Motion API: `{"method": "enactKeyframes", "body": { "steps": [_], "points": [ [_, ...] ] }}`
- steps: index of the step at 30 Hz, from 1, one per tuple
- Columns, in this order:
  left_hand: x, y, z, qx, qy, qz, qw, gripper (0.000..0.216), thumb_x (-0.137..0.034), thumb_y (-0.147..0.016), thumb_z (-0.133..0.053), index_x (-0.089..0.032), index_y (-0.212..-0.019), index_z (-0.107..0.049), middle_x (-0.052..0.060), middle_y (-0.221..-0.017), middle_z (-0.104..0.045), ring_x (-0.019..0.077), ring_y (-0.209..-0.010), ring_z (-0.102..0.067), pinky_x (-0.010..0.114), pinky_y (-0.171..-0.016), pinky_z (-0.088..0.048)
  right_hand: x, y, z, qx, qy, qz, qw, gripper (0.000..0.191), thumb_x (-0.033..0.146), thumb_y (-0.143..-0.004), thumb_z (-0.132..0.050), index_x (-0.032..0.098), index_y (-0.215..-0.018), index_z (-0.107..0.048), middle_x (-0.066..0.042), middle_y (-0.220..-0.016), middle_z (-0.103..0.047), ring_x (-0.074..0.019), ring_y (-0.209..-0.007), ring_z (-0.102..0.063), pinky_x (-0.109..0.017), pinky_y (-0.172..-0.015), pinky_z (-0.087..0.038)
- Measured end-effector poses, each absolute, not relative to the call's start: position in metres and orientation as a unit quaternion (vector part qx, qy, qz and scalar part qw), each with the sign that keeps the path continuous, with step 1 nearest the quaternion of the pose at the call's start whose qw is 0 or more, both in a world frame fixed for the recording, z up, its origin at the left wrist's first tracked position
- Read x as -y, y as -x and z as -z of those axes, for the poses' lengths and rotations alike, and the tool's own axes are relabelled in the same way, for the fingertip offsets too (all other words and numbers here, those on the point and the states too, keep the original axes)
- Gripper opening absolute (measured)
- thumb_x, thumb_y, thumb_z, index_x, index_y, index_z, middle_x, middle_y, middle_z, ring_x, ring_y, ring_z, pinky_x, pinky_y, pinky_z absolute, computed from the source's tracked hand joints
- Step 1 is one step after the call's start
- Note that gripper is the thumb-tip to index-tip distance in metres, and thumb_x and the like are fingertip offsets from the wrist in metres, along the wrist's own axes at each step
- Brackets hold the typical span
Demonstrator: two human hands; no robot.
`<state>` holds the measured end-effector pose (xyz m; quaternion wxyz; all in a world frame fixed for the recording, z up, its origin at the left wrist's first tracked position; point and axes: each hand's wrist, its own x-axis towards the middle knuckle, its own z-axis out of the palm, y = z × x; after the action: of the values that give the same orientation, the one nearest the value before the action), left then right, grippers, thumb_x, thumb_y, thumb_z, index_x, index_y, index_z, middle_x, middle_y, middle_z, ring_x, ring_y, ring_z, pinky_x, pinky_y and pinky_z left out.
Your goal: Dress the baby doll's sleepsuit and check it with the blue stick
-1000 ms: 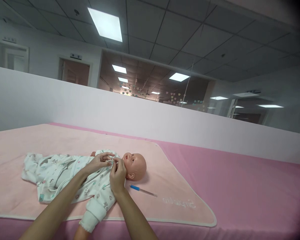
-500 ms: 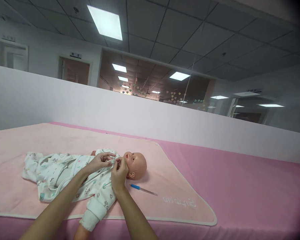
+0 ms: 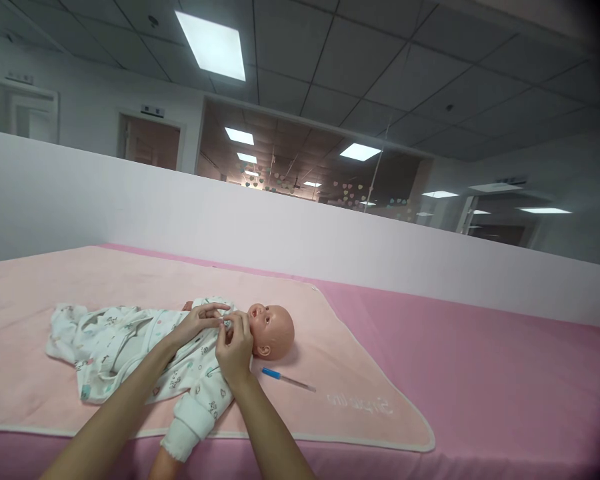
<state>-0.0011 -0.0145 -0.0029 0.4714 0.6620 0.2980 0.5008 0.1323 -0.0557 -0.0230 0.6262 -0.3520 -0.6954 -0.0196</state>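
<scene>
A baby doll (image 3: 276, 328) lies on its back, its bald head toward the right. It wears a white printed baby outfit (image 3: 200, 380) with long sleeves. Over the doll's upper chest, my left hand (image 3: 196, 323) has its fingers bent and pinched at the outfit near the neckline. My right hand (image 3: 236, 347) meets it there, thumb and fingers closed on the collar just below the doll's chin. The exact bit of cloth between the fingertips is too small to make out. Part of the doll's chest and neck is hidden behind my hands.
A blue-capped pen (image 3: 287, 379) lies beside the doll's head on a pink blanket (image 3: 370, 417) with pale edging. Beneath is a darker pink table cover (image 3: 505, 380). A low white partition (image 3: 300, 233) runs along the back.
My right hand has shifted slightly left, away from the doll's chin and closer to my left hand. My left hand stays nearly in place. The doll and pen have not moved.
</scene>
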Motion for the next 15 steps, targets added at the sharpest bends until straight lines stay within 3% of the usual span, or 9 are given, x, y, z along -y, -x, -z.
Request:
{"method": "enactKeyframes", "body": {
  "steps": [8, 15],
  "points": [
    [0.013, 0.003, 0.004, -0.296, -0.659, -0.516, 0.461, 0.033, -0.026, -0.060, -0.069, -0.017, -0.091, -0.068, -0.005, -0.055, -0.045, 0.0095, -0.055, -0.043, 0.022, -0.057, -0.035, 0.055, -0.133, 0.023, 0.672, 0.369, 0.024, 0.642, 0.024, 0.008, -0.079, -0.036, 0.018, -0.090, -0.055, -0.007, -0.091, -0.058, -0.0163, -0.086, -0.056, -0.029, -0.077, -0.047],
    [0.014, 0.005, 0.003, -0.278, -0.627, -0.479, 0.548, 0.044, -0.029, -0.068, -0.057, -0.013, -0.110, -0.060, 0.001, -0.069, -0.059, 0.0157, -0.066, -0.053, 0.025, -0.064, -0.039, 0.065, -0.135, 0.020, 0.802, 0.278, 0.086, 0.522, 0.031, 0.019, -0.077, -0.046, 0.018, -0.107, -0.054, -0.009, -0.114, -0.058, -0.0173, -0.103, -0.055, -0.027, -0.080, -0.049]
  ]
}}
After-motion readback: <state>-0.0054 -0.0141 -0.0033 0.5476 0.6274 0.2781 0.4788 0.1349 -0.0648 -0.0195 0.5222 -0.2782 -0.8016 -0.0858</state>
